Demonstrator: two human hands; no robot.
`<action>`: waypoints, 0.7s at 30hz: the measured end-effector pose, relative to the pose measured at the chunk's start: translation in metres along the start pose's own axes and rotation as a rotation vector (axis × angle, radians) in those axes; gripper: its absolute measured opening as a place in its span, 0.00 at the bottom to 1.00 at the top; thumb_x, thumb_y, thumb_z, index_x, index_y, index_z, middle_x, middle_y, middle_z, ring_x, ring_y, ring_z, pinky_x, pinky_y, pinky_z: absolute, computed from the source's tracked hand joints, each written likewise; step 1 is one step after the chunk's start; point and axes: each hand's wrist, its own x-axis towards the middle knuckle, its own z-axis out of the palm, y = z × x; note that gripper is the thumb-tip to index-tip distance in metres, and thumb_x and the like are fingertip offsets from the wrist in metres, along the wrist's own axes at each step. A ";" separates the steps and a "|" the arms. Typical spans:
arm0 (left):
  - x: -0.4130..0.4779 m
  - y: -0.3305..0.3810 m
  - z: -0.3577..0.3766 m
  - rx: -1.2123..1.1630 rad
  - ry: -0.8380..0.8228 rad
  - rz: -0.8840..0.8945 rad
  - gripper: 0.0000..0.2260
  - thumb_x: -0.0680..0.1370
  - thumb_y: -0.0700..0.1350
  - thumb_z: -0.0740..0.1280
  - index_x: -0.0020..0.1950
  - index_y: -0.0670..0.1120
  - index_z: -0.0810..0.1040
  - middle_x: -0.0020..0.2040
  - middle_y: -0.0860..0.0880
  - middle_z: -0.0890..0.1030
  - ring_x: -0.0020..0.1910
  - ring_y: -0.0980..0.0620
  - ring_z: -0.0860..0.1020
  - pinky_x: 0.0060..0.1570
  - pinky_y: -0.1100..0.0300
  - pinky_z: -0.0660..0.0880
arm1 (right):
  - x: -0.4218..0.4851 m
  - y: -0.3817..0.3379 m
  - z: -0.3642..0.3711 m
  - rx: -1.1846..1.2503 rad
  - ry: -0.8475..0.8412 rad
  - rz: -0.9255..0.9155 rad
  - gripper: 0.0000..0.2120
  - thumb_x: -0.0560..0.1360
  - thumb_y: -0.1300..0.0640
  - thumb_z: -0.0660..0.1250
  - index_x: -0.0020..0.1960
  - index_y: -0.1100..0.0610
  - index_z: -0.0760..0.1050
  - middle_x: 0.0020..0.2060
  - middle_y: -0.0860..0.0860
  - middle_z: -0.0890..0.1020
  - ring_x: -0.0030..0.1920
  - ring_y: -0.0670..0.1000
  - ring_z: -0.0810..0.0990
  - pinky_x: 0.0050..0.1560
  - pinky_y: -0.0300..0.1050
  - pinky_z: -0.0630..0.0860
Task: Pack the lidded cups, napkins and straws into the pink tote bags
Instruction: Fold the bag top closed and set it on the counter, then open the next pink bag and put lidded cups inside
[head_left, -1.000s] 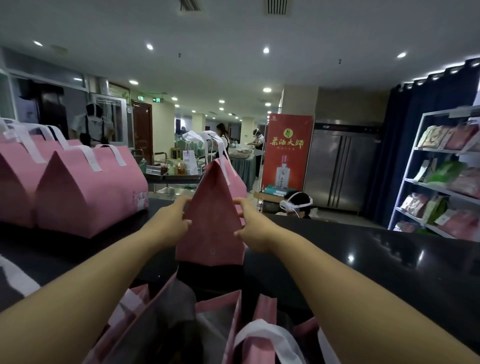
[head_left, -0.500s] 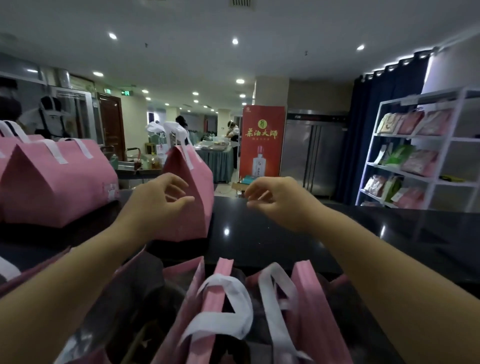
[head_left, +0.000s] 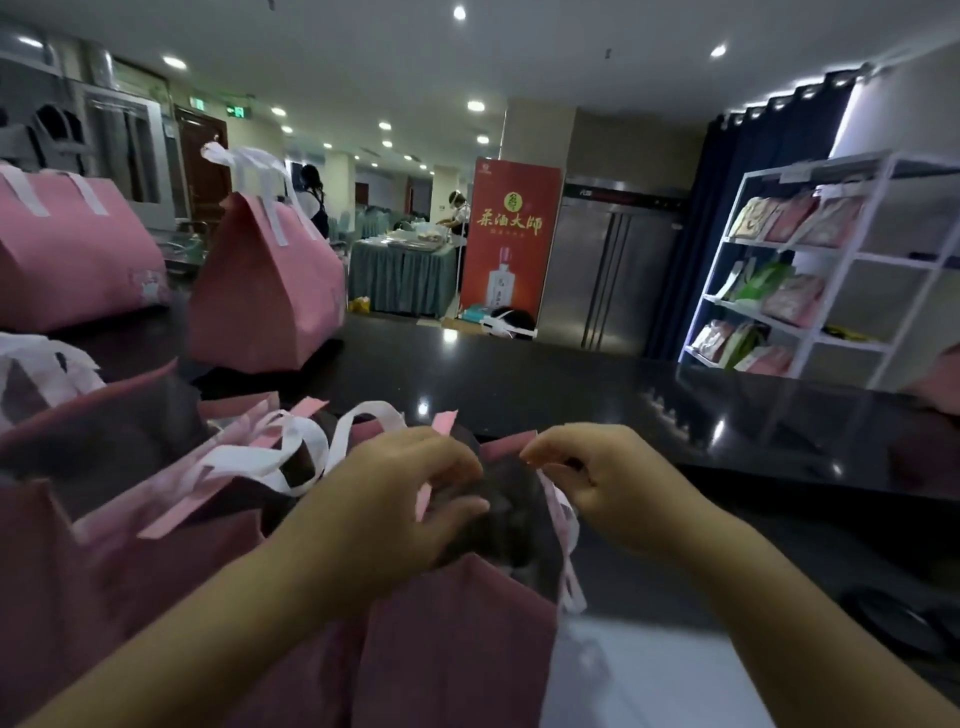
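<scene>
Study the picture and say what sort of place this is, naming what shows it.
Probably a hotel function hall used for packing gift orders: a red banner showing a bottle, a white shelf of packaged goods, and skirted tables behind a black counter lined with pink bags.

**Big hall, downlights everywhere**

White ceiling dotted with round downlights (head_left: 475, 106). Dead ahead at 12 o'clock stands a red banner (head_left: 511, 234), with a steel double-door fridge (head_left: 608, 270) just beside it at 1. A navy curtain (head_left: 727, 218) hangs at 2, and a white shelf unit (head_left: 779, 247) full of colourful packets sits at 3. A glossy black counter (head_left: 571, 384) reflects the lights. Grey-draped table (head_left: 402, 275) at 11, brown door (head_left: 205, 156) and green exit sign (head_left: 236, 110) around 10.
</scene>
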 end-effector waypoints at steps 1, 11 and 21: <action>-0.005 0.008 0.011 0.022 -0.017 0.020 0.07 0.71 0.51 0.71 0.48 0.55 0.78 0.43 0.61 0.78 0.43 0.62 0.75 0.42 0.68 0.71 | -0.005 0.009 0.003 -0.060 -0.036 -0.007 0.15 0.75 0.64 0.65 0.57 0.49 0.78 0.52 0.44 0.80 0.53 0.45 0.76 0.53 0.45 0.77; -0.017 0.037 0.084 0.280 -0.260 -0.020 0.18 0.74 0.62 0.60 0.55 0.52 0.77 0.51 0.55 0.78 0.51 0.53 0.71 0.53 0.56 0.71 | -0.020 0.052 0.025 -0.412 -0.182 -0.047 0.11 0.75 0.59 0.67 0.56 0.52 0.79 0.57 0.48 0.78 0.59 0.52 0.73 0.50 0.50 0.74; -0.030 0.030 0.076 0.159 -0.113 0.012 0.06 0.72 0.48 0.70 0.45 0.48 0.82 0.51 0.49 0.75 0.50 0.47 0.69 0.48 0.56 0.71 | -0.082 0.050 -0.001 -0.371 -0.166 0.050 0.04 0.76 0.51 0.65 0.48 0.49 0.76 0.47 0.45 0.78 0.52 0.48 0.74 0.68 0.51 0.61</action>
